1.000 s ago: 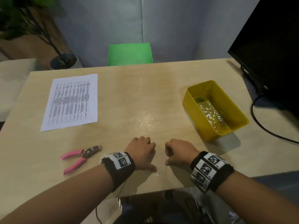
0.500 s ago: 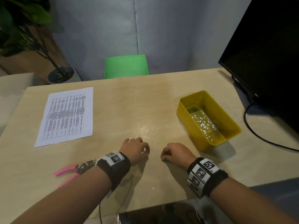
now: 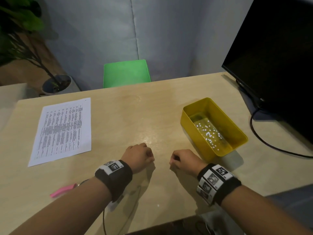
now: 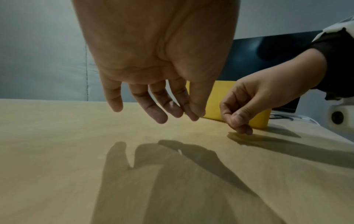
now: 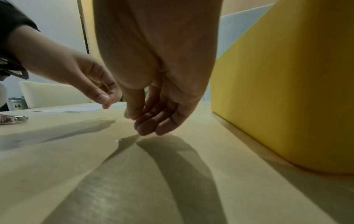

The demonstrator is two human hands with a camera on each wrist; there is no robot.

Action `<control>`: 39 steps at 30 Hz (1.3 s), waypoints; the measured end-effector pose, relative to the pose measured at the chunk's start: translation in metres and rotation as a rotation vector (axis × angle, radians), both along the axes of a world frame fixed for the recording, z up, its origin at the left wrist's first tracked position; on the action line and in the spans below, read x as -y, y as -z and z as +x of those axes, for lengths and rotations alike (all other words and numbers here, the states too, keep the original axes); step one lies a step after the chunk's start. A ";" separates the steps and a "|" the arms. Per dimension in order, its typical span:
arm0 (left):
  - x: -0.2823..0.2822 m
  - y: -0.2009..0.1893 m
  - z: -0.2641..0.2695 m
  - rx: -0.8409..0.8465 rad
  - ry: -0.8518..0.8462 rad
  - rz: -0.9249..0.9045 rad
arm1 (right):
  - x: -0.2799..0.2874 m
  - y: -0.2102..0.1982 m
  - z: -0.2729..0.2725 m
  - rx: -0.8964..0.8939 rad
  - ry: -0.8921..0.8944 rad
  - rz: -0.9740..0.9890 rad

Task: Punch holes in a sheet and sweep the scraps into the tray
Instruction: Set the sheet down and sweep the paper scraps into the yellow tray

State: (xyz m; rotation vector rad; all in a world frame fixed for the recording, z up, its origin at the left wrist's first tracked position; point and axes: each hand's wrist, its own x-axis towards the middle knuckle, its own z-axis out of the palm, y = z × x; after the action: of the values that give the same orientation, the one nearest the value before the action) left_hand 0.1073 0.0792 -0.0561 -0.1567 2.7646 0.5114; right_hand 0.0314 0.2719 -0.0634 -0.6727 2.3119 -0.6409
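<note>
On one table (image 3: 128,119): one sheet (image 3: 62,131), one tray (image 3: 237,131), two hands.

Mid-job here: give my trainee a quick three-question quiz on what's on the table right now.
1. True or false: the hole punch is in the left hand's grip.
2. Where are most white paper scraps? A) on the printed sheet B) in the yellow tray C) on the green chair
3. Fill in: the printed sheet lies flat on the table, on the ____ hand's side.

Key
1. False: the left hand hangs loosely curled and holds nothing; the punch lies beside that forearm.
2. B, the yellow tray.
3. Left.
</note>
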 end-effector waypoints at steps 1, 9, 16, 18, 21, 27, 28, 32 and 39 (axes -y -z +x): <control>-0.001 -0.002 -0.003 -0.018 0.000 0.010 | 0.000 -0.002 -0.001 -0.018 -0.001 0.004; -0.005 -0.010 -0.020 -0.062 0.034 0.001 | -0.001 -0.004 0.009 -0.141 -0.155 0.158; -0.006 -0.006 -0.017 -0.033 0.024 0.000 | 0.009 -0.004 0.006 -0.051 -0.069 0.168; -0.005 -0.005 -0.016 -0.020 0.021 -0.005 | 0.013 -0.006 0.002 0.001 -0.030 0.177; -0.004 -0.005 -0.015 -0.007 0.021 -0.011 | 0.020 -0.009 -0.004 0.075 0.013 0.214; 0.000 -0.006 -0.013 0.004 0.004 -0.001 | 0.021 -0.007 -0.010 0.107 -0.002 0.185; 0.001 -0.006 -0.013 0.005 0.002 0.002 | 0.020 -0.006 -0.011 0.102 -0.014 0.170; 0.003 -0.007 -0.015 -0.010 -0.010 0.009 | 0.014 -0.004 -0.009 0.046 -0.070 0.142; 0.002 -0.011 -0.022 -0.039 0.010 0.010 | 0.008 -0.001 -0.011 0.084 -0.060 0.099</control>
State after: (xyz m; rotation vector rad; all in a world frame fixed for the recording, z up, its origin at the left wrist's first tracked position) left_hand 0.0858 0.0774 -0.0452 -0.1320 2.7988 0.5315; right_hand 0.0205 0.2635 -0.0619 -0.6539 2.2216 -0.5140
